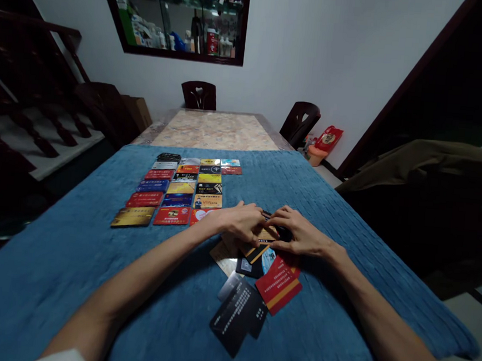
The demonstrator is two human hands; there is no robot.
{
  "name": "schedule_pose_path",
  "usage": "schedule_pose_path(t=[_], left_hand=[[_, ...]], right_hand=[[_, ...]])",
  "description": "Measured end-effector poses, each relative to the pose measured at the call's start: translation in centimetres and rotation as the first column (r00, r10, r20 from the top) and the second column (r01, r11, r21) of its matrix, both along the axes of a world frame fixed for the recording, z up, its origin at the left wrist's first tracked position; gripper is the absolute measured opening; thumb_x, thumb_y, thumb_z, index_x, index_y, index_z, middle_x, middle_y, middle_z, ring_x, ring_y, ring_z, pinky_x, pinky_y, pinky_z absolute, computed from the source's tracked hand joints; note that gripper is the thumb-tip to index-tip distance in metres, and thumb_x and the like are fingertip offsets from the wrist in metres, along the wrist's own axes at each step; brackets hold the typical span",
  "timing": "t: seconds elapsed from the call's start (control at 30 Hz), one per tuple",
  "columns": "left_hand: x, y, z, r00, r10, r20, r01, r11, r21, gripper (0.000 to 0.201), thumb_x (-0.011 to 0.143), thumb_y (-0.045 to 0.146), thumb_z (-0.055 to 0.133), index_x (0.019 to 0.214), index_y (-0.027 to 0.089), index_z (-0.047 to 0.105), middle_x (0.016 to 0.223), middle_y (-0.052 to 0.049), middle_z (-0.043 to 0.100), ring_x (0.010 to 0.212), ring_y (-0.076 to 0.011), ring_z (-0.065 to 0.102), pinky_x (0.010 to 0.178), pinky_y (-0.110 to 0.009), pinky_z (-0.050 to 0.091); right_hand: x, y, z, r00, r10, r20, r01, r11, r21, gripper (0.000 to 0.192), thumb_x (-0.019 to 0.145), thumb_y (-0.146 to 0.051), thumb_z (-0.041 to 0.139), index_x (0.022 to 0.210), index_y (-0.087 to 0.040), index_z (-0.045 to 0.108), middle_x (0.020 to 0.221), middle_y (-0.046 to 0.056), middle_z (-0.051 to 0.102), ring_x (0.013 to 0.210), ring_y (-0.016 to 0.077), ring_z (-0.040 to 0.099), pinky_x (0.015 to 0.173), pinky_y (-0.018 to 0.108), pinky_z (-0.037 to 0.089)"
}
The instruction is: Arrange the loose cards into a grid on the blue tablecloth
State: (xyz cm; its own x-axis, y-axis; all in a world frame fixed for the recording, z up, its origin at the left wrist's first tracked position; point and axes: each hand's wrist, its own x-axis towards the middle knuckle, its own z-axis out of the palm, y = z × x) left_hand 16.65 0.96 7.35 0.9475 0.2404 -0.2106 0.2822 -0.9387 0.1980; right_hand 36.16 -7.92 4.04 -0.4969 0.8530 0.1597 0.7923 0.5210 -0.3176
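Note:
On the blue cloth, my left hand (244, 222) and my right hand (297, 232) meet over a loose pile of plastic cards. An orange card with black bands (266, 235) is between them, and the bent fingers of both hands grip its sides; the fingers partly cover it. Nearer to me lie a red card with a gold stripe (279, 286), a black card with white print (237, 311), a dark card with a square code (249, 267) and a blue-white card (267, 259), overlapping. Left of my left hand, several cards lie in neat columns, including a gold card (133, 216).
The blue cloth (166, 286) covers the near part of a long table; its patterned top (211, 129) shows beyond. Dark wooden chairs stand at the far end (199, 95) and far right (299, 124). A stair railing (32, 75) is at the left.

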Motion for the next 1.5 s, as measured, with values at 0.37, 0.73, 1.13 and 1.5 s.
schedule_pose_path(t=[0.37,0.73,1.13,1.5], left_hand=[[0.1,0.6,-0.5,0.999,0.050,0.004,-0.050,0.999,-0.006,0.041,0.082,0.042,0.068,0.117,0.021,0.061,0.117,-0.012,0.059,0.112,-0.0308,0.052,0.098,-0.053,0.040],[0.0,2.4,-1.9,0.991,0.033,0.126,-0.025,0.998,-0.063,0.043,0.079,0.034,0.061,0.119,0.016,0.064,0.103,-0.010,0.062,0.092,-0.0232,0.060,0.081,-0.033,0.046],[-0.8,3.6,-1.6,0.967,0.137,0.214,-0.047,0.924,-0.378,0.032,0.085,0.034,0.055,0.102,0.014,0.073,0.094,-0.007,0.072,0.084,-0.0171,0.062,0.072,-0.025,0.043],[-0.9,4.6,-2.3,0.914,0.251,0.320,-0.102,0.903,-0.418,0.033,0.089,0.032,0.049,0.086,0.010,0.073,0.073,0.000,0.064,0.069,-0.0125,0.052,0.061,-0.020,0.035]], right_hand=[[0.0,0.3,-0.8,0.999,-0.031,0.023,0.028,0.995,0.100,0.024,0.089,-0.042,0.063,0.101,-0.023,0.071,0.101,0.011,0.066,0.095,0.0261,0.053,0.085,0.044,0.043],[0.6,0.9,-2.0,0.994,-0.081,-0.070,0.090,0.988,0.126,0.031,0.090,-0.042,0.062,0.113,-0.023,0.069,0.105,0.010,0.068,0.096,0.0251,0.054,0.085,0.043,0.044],[0.9,1.3,-2.3,0.991,-0.107,-0.084,0.120,0.978,0.171,0.022,0.091,-0.024,0.053,0.100,-0.023,0.073,0.097,0.008,0.073,0.091,0.0238,0.058,0.083,0.041,0.042],[1.3,1.8,-3.7,0.941,-0.263,-0.213,0.310,0.922,0.232,0.029,0.092,-0.023,0.052,0.117,-0.023,0.068,0.099,0.011,0.069,0.091,0.0252,0.062,0.082,0.039,0.049]])
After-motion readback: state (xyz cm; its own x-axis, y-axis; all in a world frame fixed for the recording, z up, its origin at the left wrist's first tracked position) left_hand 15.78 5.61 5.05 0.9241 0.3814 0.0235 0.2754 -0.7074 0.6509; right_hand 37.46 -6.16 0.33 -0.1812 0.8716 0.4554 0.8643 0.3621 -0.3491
